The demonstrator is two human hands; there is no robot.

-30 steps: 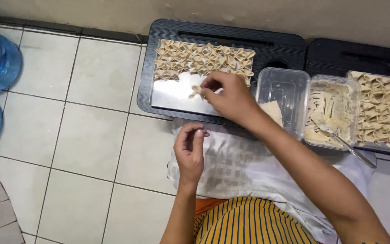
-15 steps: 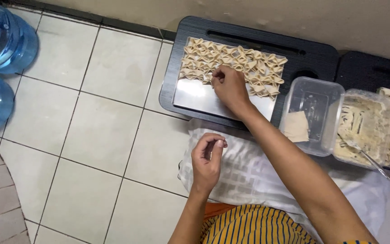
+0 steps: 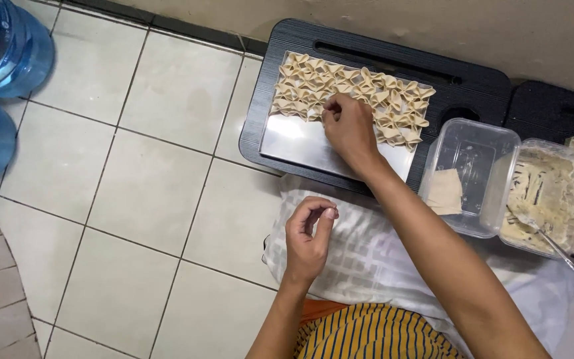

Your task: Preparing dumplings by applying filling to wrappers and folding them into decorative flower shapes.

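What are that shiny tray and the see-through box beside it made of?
The tray looks like polished metal, perhaps steel: its bare part mirrors the light. The box seems thin clear plastic: the wrappers inside show through its walls.

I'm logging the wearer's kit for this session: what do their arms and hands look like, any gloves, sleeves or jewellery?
Both arms are bare along all that shows, with no sleeves in view. The left hand and right hand wear no gloves, and no rings, watch or bracelets can be seen. The only clothing visible is a striped garment, yellow with dark lines, at the bottom edge.
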